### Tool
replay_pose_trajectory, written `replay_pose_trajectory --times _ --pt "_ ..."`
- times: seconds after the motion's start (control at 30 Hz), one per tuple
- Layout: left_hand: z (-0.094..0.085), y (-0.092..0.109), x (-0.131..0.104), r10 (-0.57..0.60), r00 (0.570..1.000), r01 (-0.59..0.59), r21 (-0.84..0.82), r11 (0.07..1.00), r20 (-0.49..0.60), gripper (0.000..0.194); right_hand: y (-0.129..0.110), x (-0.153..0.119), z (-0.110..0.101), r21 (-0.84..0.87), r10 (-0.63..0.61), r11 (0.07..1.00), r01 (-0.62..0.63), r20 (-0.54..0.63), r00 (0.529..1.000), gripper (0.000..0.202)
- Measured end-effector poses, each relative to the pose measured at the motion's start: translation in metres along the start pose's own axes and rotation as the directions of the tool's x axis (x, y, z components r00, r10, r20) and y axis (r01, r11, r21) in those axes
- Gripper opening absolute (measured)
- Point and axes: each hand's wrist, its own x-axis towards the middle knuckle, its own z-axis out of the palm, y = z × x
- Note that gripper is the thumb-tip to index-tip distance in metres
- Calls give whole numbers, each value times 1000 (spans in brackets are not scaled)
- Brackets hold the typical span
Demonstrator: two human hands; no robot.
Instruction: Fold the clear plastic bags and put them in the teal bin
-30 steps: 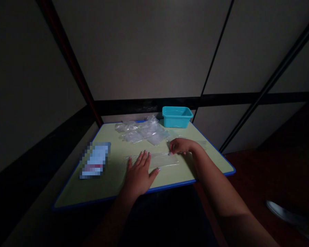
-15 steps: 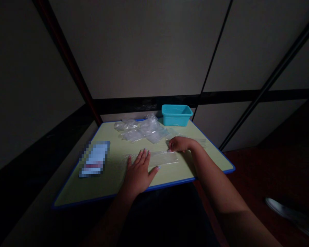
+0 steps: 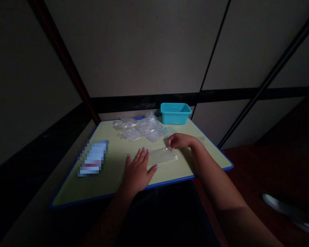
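A clear plastic bag (image 3: 161, 156) lies flat near the front of the small yellow table (image 3: 113, 185). My left hand (image 3: 137, 169) rests palm down on the bag's left part, fingers spread. My right hand (image 3: 179, 141) pinches the bag's upper right corner, which is lifted slightly. Behind my hands is a loose heap of crumpled clear bags (image 3: 144, 127). Another flat clear bag lies partly hidden beneath and beyond my right hand.
A turquoise plastic bin (image 3: 175, 114) stands at the back right of the table. A pixelated flat packet (image 3: 94, 158) lies at the left. Panelled walls border the back and left; a shoe (image 3: 278, 205) shows on the floor at right.
My right hand has moved slightly up, and the pinched corner of the bag is raised a little. My left hand stays flat. The whole view has shifted slightly.
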Motion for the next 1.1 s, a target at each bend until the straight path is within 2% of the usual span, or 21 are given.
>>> replay_pose_trajectory --times 0.1,0.2,0.33,0.43,0.67,0.87,1.1 --pt "0 0 0 0 1000 0 -4 1000 -6 67 2 0 1 122 24 992 -29 41 999 21" --pt "0 0 0 -1 1000 1 -9 1000 -1 67 3 0 1 274 -15 962 -11 91 996 35" --pt "0 0 0 1 1000 -1 -10 1000 1 67 5 1 1 387 -130 919 74 122 984 29" --pt "1 0 0 -2 1000 2 -5 1000 -7 67 8 4 0 437 -182 895 90 173 968 31" --pt "-1 0 0 -11 1000 11 -21 1000 4 67 14 12 -1 415 -197 907 68 276 941 36" --pt "-2 0 0 -8 1000 9 -30 1000 10 66 15 13 -2 342 -155 938 53 278 948 31" --pt "0 -1 -1 -9 1000 9 -40 999 9 65 16 15 -2 313 -165 947 75 271 948 31"
